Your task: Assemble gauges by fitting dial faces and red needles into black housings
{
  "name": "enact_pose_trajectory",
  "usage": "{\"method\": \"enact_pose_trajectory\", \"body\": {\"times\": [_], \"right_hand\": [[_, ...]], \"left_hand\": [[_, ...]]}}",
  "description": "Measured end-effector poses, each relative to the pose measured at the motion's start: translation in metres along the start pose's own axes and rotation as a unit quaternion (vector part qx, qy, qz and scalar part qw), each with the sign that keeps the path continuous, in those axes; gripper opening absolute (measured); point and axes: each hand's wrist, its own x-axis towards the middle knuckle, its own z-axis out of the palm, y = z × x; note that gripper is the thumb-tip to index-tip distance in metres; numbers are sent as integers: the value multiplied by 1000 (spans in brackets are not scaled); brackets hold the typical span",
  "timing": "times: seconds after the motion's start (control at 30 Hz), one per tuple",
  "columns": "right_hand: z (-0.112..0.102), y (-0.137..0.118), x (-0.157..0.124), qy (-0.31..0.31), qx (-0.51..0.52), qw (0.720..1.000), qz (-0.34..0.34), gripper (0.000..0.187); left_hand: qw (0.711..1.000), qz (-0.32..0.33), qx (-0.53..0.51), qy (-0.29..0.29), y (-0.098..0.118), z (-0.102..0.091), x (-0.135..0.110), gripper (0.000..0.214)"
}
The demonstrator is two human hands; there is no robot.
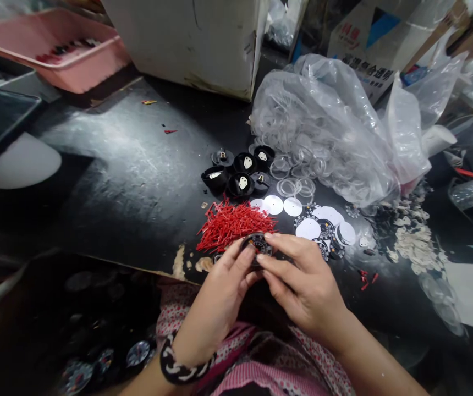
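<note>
Grip, two-handed: left hand (222, 286) and right hand (306, 275) hold one black gauge dial (263, 245) between them, printed face up, presumably to leave the markings visible. Just beyond: heap of red pointers (234, 223), likely kept near for easy reach. Farther: black round housings (215, 184); to the right, white discs (308, 229).

Dial (261, 242) partly hidden by fingers (241, 264). Far-left pink bin (77, 74) cut by edge, contents (69, 50) blurred. Far pale box (187, 44): top cut off.
</note>
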Motion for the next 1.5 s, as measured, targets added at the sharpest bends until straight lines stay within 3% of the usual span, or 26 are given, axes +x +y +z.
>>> {"method": "enact_pose_trajectory", "body": {"times": [0.1, 0.2, 0.27, 0.4, 0.53, 0.63, 0.77, 0.83, 0.9, 0.93, 0.97, 1.0, 1.07, 1.13, 1.23, 1.3, 1.33, 1.43, 1.5], "right_hand": [[-3, 1, 9, 6, 29, 994, 103, 13], [4, 4, 19, -40, 7, 984, 176, 34], [11, 6, 22, -58, -42, 983, 171, 42], [19, 7, 20, -37, -92, 985, 143, 42], [9, 7, 17, -76, -72, 983, 148, 43], [-6, 10, 13, -127, 33, 977, 167, 40], [-16, 19, 7, -100, 110, 962, 228, 30], [-11, 20, 8, -94, 113, 959, 244, 26], [-2, 15, 14, -117, 121, 961, 217, 23], [2, 10, 17, -133, 127, 964, 192, 22], [6, 5, 21, -149, 130, 966, 164, 22], [8, -1, 24, -162, 131, 968, 138, 21], [10, -12, 27, -181, 115, 971, 106, 20], [8, -19, 24, -198, 88, 970, 106, 19], [0, -17, 12, -224, 64, 963, 135, 20], [-8, -8, 1, -234, 61, 958, 155, 19], [-13, -1, -5, -229, 56, 957, 169, 18], [-30, 20, -19, -169, 5, 958, 232, 15], [-39, 31, -25, -150, -48, 954, 253, 31]], "left_hand": [[992, 49, 116, -30, -7, -2, 1, 36], [967, 104, 223, -60, -12, -5, -3, 39], [956, 121, 257, -69, -14, -6, -6, 38], [944, 143, 291, -62, -14, -2, -7, 35], [937, 118, 321, -77, -9, 2, -6, 36], [914, 82, 390, -81, -2, -28, -22, 37], [838, 75, 540, 4, 18, -126, -61, 43], [760, 148, 624, 105, 40, -163, -75, 45], [684, 228, 675, 154, 63, -167, -74, 45], [665, 261, 682, 159, 73, -156, -67, 44], [663, 278, 678, 155, 81, -140, -54, 43], [671, 296, 666, 139, 89, -120, -35, 41], [714, 303, 622, 107, 104, -79, 12, 46], [711, 316, 620, 100, 118, -47, 60, 51], [700, 308, 640, 77, 129, -26, 103, 53], [719, 291, 629, 56, 127, -27, 105, 59], [745, 282, 602, 56, 125, -29, 99, 62], [873, 224, 427, 70, 114, -40, 63, 59], [937, 177, 293, 71, 102, -43, 36, 46]]}}
